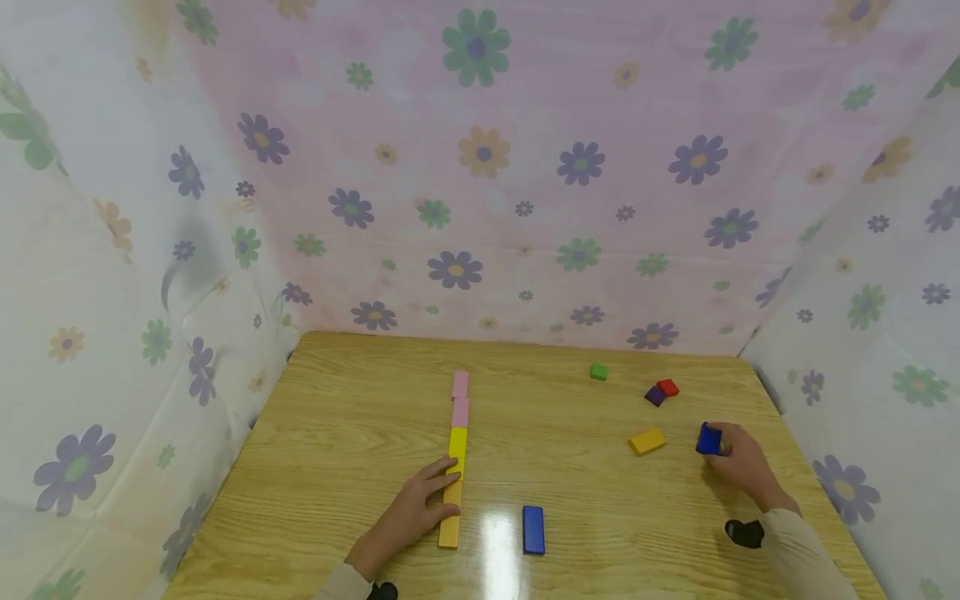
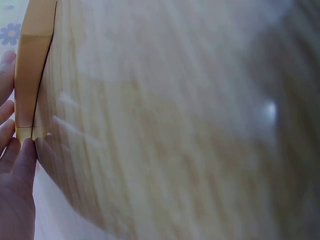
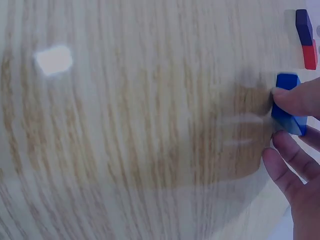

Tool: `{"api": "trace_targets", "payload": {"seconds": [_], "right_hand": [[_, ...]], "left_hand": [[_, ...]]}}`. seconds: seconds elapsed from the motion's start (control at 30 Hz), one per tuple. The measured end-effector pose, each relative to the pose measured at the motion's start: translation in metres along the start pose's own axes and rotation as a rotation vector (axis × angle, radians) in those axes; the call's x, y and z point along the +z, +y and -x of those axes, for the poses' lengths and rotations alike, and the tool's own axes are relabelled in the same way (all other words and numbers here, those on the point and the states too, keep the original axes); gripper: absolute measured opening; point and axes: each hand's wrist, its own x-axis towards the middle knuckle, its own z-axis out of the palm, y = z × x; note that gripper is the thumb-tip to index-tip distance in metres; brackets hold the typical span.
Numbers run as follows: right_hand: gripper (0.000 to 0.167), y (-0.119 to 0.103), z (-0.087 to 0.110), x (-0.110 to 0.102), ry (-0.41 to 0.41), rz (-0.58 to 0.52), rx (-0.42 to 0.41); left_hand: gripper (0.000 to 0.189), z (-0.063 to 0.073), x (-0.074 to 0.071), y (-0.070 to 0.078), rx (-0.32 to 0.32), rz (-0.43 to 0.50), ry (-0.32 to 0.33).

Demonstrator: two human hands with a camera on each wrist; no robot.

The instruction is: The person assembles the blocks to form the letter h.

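Note:
A straight row runs across the left part of the table, with pink blocks [image 1: 461, 412] at the far end, then a yellow block [image 1: 457, 442], then an orange section [image 1: 448, 533] nearest me. My left hand [image 1: 408, 510] lies over this row, its extended fingers touching the yellow and orange part. The left wrist view shows the orange section [image 2: 29, 75] with fingertips along its side. Over at the right, my right hand [image 1: 744, 465] pinches a dark blue block [image 1: 708, 438] between thumb and fingers; in the right wrist view the thumb presses on the blue block [image 3: 286, 81].
Another blue block [image 1: 533, 530] lies right of the row, near the front. An orange block [image 1: 647, 442] is left of my right hand. Farther back are a dark purple block [image 1: 655, 396] touching a red block [image 1: 668, 387], and a green block [image 1: 598, 372]. Flowered cloth surrounds the wooden table [image 1: 360, 383].

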Motion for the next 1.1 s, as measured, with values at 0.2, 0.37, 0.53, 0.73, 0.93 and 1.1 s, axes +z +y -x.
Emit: {"api": "trace_targets", "payload": {"seconds": [0.2, 0.37, 0.53, 0.73, 0.93, 1.1], "right_hand": [[0.056, -0.001, 0.000, -0.003, 0.009, -0.021, 0.037], [0.056, -0.001, 0.006, -0.002, 0.056, -0.053, 0.076], [0.052, -0.005, 0.012, -0.001, 0.107, -0.069, 0.085], [0.051, -0.013, 0.020, -0.003, 0.132, -0.087, 0.102], [0.048, -0.027, 0.020, -0.006, 0.170, -0.091, 0.034], [0.045, -0.049, 0.014, -0.009, 0.167, -0.129, -0.036]], "left_hand": [[0.052, -0.001, 0.000, -0.001, 0.006, 0.008, -0.004], [0.052, -0.001, -0.001, -0.001, 0.002, 0.017, -0.009], [0.053, 0.000, 0.000, -0.002, -0.012, 0.012, -0.007], [0.052, 0.001, 0.000, -0.001, -0.003, 0.019, -0.010], [0.052, 0.000, 0.000, 0.000, 0.001, 0.024, -0.010], [0.053, 0.000, 0.001, -0.001, 0.000, 0.014, -0.001]]}}
